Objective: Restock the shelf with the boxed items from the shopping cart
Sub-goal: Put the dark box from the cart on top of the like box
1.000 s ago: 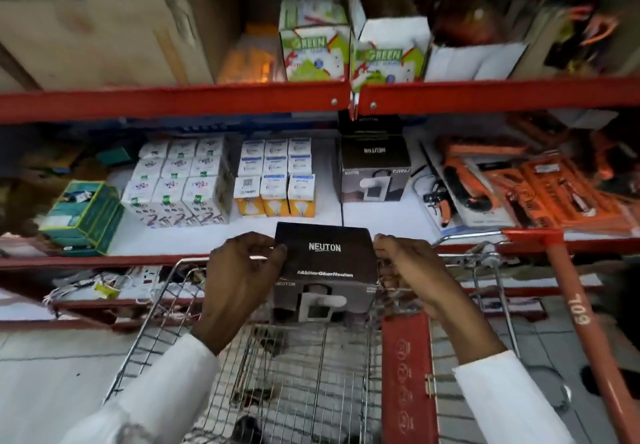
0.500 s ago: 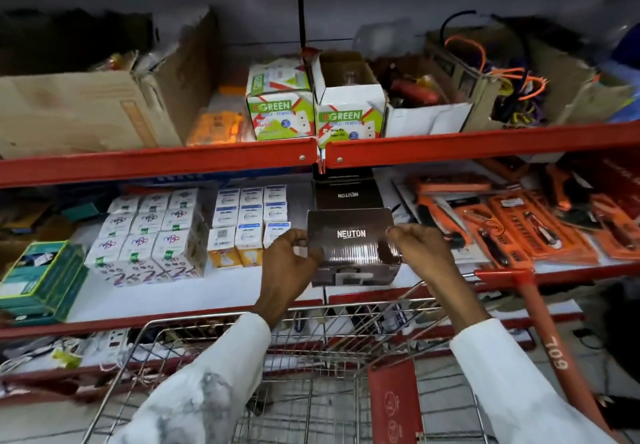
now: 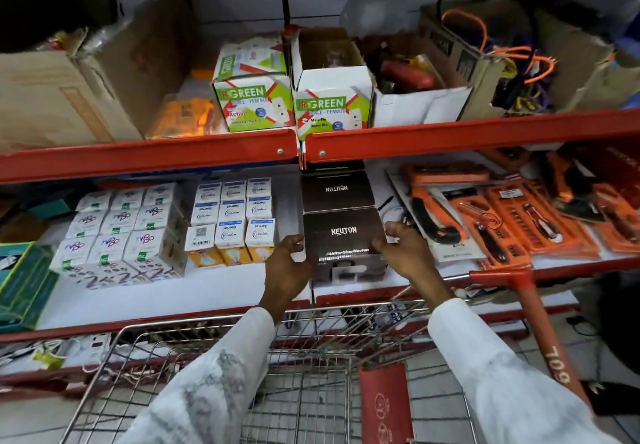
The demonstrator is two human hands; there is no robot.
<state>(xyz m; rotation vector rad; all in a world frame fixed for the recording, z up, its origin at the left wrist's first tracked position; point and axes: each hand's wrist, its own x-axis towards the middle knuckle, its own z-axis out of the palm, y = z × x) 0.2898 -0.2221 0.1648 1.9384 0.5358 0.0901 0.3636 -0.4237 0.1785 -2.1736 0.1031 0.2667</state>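
1. The dark Neuton box sits at the front of the middle shelf, dead centre of my view, with its logo facing me so a shopper can read it.
2. My left hand presses flat on its side at 9 o'clock and my right hand cups the side at 3 o'clock; both are clamped on the box, so I can square it.
3. At 12 o'clock of it, touching its back, stands a second Neuton box, logo reversed; I judge I am lining up a row front to back.
4. At 9 o'clock stand the bulb cartons, near but apart, leaving my fingers room.
5. At 3 o'clock lie orange tool packs, flat on the shelf.
6. At 6 o'clock, under my sleeves, is the wire shopping cart; I cannot tell whether more boxes remain in it.
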